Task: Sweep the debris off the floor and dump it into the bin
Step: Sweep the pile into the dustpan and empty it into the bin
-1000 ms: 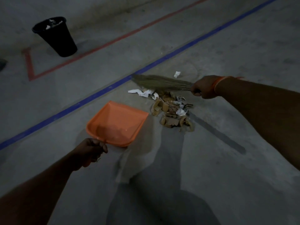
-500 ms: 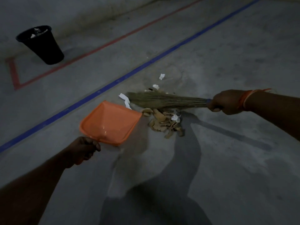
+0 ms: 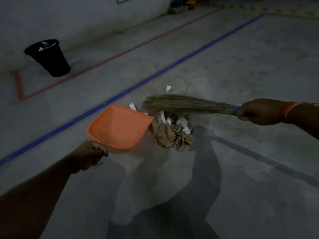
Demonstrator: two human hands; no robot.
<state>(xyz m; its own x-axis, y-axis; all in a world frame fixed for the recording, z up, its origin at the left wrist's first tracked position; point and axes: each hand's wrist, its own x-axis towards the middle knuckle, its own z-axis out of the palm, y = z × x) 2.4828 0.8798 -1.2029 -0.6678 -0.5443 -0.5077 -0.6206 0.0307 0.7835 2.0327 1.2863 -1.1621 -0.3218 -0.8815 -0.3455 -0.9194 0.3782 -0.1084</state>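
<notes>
Grey concrete floor (image 3: 241, 169), dimly lit, crossed by a blue line (image 3: 172, 65) and a red line (image 3: 120, 53). Fingers of the left hand (image 3: 89, 155) are curled round the handle of an orange dustpan (image 3: 119, 126), its mouth facing right and just beside the debris. Fingers of the right hand (image 3: 257, 112) are wrapped round the handle of a grass broom (image 3: 181, 104), whose bristles lie over the far edge of the debris (image 3: 172, 133), a heap of brown scraps and white paper. Two white paper bits lie apart: one (image 3: 168, 88) beyond the broom, one (image 3: 132, 106) at the dustpan's far corner. A black bin (image 3: 51, 61), already holding some rubbish, stands well apart at upper left, beyond both lines.

Step in hand, as judged: brushing the heap into the pan. The pan's lip should press flat on the floor, and short strokes should run leftward toward it, catching the strays.

Compared with half a second earlier, the dustpan has closed on the heap, and the broom has shifted toward the far side of the pile.
</notes>
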